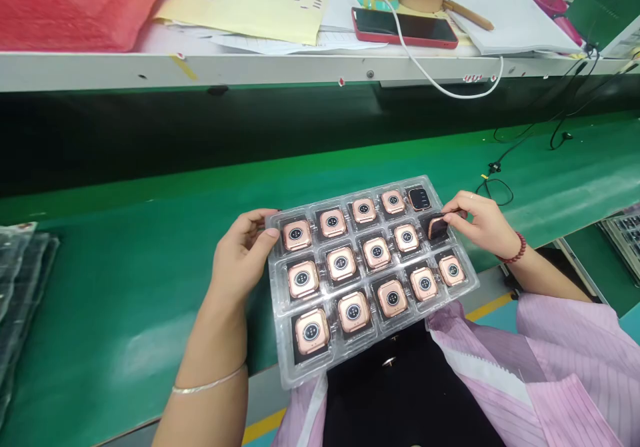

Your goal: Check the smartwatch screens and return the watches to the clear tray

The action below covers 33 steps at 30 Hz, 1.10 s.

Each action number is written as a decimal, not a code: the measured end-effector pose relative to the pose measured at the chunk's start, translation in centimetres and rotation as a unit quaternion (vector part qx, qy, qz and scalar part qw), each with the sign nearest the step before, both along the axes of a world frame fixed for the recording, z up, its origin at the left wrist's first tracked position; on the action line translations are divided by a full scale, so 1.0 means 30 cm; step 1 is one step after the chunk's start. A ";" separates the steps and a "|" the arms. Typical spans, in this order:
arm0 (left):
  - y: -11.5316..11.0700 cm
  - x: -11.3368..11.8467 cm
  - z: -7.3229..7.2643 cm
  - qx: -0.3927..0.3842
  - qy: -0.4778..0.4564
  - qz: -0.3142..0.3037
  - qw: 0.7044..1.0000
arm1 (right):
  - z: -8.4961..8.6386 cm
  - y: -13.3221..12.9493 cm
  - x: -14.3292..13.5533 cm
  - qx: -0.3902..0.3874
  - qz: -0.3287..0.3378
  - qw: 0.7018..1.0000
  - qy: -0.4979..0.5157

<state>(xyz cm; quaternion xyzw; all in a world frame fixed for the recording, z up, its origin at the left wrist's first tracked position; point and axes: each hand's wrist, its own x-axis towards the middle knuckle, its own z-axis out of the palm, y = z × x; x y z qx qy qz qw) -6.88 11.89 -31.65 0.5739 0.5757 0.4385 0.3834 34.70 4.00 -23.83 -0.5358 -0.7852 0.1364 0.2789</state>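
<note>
A clear plastic tray with rows of compartments is held tilted at the bench's front edge. Most compartments hold a rose-gold smartwatch body lying back up, its round sensor showing. In the far right corner compartment, one smartwatch lies with its dark screen up. My left hand grips the tray's left edge, thumb on top. At the right side, my right hand pinches a smartwatch that stands tilted in the compartment below that corner, dark screen showing.
Stacked clear trays lie at the left on the green bench. Above runs a white shelf with papers, a red-cased phone and a hanging white cable. Black cables lie at the right.
</note>
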 end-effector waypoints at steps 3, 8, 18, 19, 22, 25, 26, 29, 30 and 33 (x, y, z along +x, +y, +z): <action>0.000 0.004 0.004 -0.008 0.004 0.009 1.000 | 0.002 -0.053 -0.005 0.077 -0.009 0.997 -0.003; 0.001 0.006 -0.003 -0.009 0.001 0.016 1.000 | 0.047 -0.184 0.016 -0.004 0.063 0.998 -0.017; -0.009 0.011 0.015 -0.023 0.004 -0.008 1.000 | 0.078 -0.229 0.007 -0.123 0.068 0.990 -0.024; -0.009 0.016 0.018 -0.022 0.008 0.001 1.000 | 0.074 -0.222 0.006 -0.129 0.059 0.989 -0.037; -0.005 0.026 0.020 -0.006 0.011 0.033 0.999 | 0.066 -0.206 0.008 -0.148 0.052 0.987 -0.036; -0.002 0.029 0.015 0.000 0.008 0.038 0.999 | 0.068 -0.198 0.015 -0.168 0.075 0.983 -0.010; -0.002 0.028 0.013 0.001 0.006 0.038 0.999 | 0.069 -0.196 0.018 -0.175 0.082 0.981 -0.004; -0.003 0.025 0.008 0.001 0.002 0.033 0.999 | 0.072 -0.189 0.022 -0.190 0.092 0.977 -0.004; -0.003 0.024 0.007 0.002 0.002 0.033 0.999 | 0.071 -0.187 0.023 -0.191 0.092 0.977 -0.008; -0.003 0.023 0.005 0.008 0.000 0.036 0.999 | 0.065 -0.185 0.024 -0.173 0.083 0.981 -0.028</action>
